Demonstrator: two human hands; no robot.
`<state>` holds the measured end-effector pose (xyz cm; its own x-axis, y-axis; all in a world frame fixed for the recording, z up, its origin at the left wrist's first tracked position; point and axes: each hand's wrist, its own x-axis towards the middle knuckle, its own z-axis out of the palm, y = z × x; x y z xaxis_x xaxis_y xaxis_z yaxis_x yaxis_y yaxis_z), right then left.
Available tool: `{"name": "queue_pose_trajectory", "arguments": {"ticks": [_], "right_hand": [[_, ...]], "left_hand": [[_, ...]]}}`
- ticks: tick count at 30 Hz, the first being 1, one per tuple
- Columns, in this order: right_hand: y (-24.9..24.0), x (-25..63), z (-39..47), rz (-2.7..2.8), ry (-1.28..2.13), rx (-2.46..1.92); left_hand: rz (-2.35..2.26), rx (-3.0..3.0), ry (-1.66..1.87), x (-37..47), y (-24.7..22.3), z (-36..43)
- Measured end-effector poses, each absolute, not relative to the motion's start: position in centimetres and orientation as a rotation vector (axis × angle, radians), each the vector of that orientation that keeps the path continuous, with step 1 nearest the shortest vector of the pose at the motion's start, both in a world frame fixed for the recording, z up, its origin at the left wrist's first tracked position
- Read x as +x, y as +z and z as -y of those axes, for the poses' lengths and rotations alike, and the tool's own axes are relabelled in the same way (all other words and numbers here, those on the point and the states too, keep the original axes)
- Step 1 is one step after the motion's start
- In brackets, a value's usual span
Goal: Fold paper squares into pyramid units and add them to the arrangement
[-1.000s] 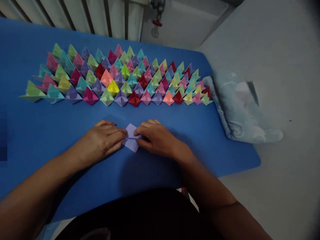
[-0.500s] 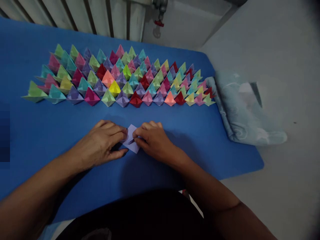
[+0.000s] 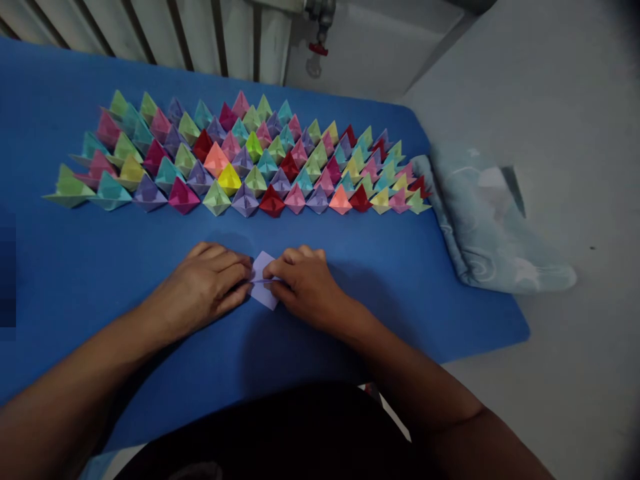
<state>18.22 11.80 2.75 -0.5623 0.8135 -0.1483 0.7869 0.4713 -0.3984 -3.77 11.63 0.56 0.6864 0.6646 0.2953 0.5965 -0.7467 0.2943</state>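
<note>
A small lilac folded paper (image 3: 263, 297) lies between my hands on the blue tabletop (image 3: 320, 233), with a crease or raised fold running across its middle. My left hand (image 3: 210, 280) pinches its left edge between thumb and fingers. From the other side, my right hand (image 3: 303, 283) grips the middle fold with thumb and index finger. Both hands partly cover the paper. Just beyond them stand rows of colourful folded paper boats (image 3: 245, 199), in green, teal, purple, pink, red and yellow.
At the table's right end rests a folded grey-blue patterned cloth (image 3: 480, 227), against a pale wall. Behind the table are a white radiator (image 3: 200, 37) and a valve with a red handle (image 3: 318, 49). My dark-clothed body is at the near edge.
My left thumb has moved up and closed onto the paper's left side. The fold across the middle now looks drawn together between both hands.
</note>
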Motion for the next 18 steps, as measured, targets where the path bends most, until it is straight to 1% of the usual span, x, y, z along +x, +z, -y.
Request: {"name": "queue_pose_trajectory", "arguments": {"ticks": [5,18], "right_hand": [[2.46,17.94,-11.88,2.614,0.638,-1.501],[2.83,17.37,-12.07,2.505,0.734,-1.61]], "left_hand": [[-1.116,2.685,0.568,-3.66,0.25,-11.54],[-1.334,2.472,0.548,-3.14,-0.24,-11.69]]}}
